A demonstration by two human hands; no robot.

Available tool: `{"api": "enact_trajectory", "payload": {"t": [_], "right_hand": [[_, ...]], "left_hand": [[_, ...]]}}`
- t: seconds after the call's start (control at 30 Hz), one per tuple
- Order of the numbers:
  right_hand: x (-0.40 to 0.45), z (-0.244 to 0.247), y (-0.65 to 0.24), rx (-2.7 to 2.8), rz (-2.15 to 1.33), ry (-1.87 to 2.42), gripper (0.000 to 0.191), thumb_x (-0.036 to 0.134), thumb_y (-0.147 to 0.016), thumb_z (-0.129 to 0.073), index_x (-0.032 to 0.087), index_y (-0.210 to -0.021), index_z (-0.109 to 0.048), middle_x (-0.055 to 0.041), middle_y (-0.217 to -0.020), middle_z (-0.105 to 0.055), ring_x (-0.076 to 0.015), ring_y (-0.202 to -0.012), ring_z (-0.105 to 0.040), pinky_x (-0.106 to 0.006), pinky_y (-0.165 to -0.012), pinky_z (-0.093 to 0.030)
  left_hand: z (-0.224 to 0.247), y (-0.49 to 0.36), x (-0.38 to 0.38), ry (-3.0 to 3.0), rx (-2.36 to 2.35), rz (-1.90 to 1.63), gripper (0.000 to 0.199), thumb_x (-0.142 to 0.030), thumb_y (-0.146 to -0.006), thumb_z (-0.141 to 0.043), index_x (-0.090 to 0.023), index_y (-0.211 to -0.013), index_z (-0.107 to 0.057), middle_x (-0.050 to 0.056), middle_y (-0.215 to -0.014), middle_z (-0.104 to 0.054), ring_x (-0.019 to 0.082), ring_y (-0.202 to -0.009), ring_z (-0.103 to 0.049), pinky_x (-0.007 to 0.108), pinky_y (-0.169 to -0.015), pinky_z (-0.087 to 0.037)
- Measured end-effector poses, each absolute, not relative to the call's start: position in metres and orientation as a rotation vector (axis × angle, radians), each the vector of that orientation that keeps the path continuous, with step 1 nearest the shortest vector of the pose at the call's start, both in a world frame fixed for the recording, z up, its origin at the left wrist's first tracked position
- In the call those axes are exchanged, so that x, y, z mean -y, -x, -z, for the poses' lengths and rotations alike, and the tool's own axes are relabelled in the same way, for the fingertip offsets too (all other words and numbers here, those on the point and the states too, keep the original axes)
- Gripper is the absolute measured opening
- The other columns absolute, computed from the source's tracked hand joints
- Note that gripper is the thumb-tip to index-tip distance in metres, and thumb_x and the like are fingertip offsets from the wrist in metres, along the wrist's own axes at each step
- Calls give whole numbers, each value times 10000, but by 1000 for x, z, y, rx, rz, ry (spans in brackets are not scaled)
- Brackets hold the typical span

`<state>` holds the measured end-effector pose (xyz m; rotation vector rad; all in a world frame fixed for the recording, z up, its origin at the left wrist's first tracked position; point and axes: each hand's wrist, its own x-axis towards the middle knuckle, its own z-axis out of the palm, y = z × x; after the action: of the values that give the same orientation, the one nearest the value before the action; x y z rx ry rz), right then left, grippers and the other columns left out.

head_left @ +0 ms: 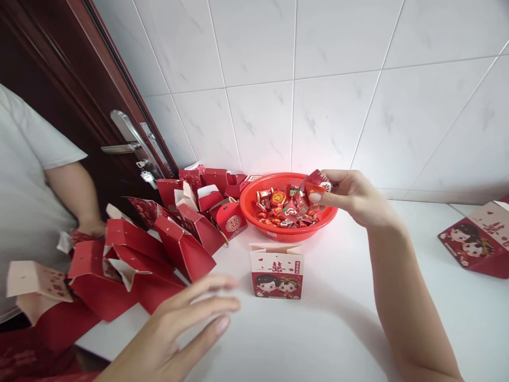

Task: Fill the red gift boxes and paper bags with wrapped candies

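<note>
My right hand (345, 196) pinches several wrapped candies (314, 188) just above the right part of a red plastic basket (288, 232). Red and gold wrapped candies (274, 204) lie inside that basket. In front of it a small red and cream paper box (277, 273) with two cartoon figures stands upright on the white table (278, 339), its top apparently open. My left hand (191, 318) is held to the lower left of this box, fingers apart, touching nothing.
Many red paper boxes (123, 254) crowd the table's left side. Another printed box (481, 239) rests at the far right. A person in a light shirt (32, 148) stands at the left, by a dark door with a metal handle (123, 148). A tiled wall (258, 48) rises behind.
</note>
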<state>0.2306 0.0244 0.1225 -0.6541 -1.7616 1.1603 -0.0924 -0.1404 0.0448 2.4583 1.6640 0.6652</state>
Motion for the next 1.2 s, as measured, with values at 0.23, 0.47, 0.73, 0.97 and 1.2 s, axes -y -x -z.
{"api": "enact_trajectory", "payload": {"t": [0.23,0.47,0.73,0.97,1.2], "right_hand": [[-26,-121,-231,1826,-1268,668,269,347,-730,-881,170,-846,-716,-25,-793,-685,-146,-707,-609,-272,-634,-511],[-28,-118,-229,1869,-1309,645,300,343,-710,-893,164,-847,-696,-19,-786,-672,-142,-686,-597,-267,-605,-494],[-19,-125,-234,1926,-1300,604,289,359,-748,-868,145,-803,-682,-34,-791,-679,-158,-744,-628,-292,-681,-533],[-12,-125,-228,2105,-1202,556,215,351,-861,-754,156,-830,-667,-11,-778,-630,-133,-730,-567,-271,-656,-486],[-6,-122,-232,2303,-817,860,273,370,-916,-664,187,-733,-576,34,-670,-492,-105,-605,-396,-257,-514,-342]], "left_hand": [[-59,44,82,-2342,-1555,-812,339,-396,-1023,-495,-354,-1269,-723,28,-1507,-547,281,-1372,-539,409,-1113,-490],[-48,26,61,-2159,-1409,-989,310,-386,-1005,-521,-252,-1121,-775,69,-1224,-708,239,-1171,-651,348,-1013,-522],[-51,-3,29,-1807,-1284,-1007,213,-350,-871,-680,-172,-772,-741,35,-816,-739,213,-841,-679,313,-794,-529],[-63,-8,21,-1704,-1040,-798,209,-206,-695,-754,-208,-904,-762,17,-1015,-776,257,-1035,-690,379,-957,-525],[-74,-12,11,-1656,-992,-699,332,-151,-667,-726,-198,-989,-791,30,-1016,-787,275,-1033,-700,412,-992,-521]]}}
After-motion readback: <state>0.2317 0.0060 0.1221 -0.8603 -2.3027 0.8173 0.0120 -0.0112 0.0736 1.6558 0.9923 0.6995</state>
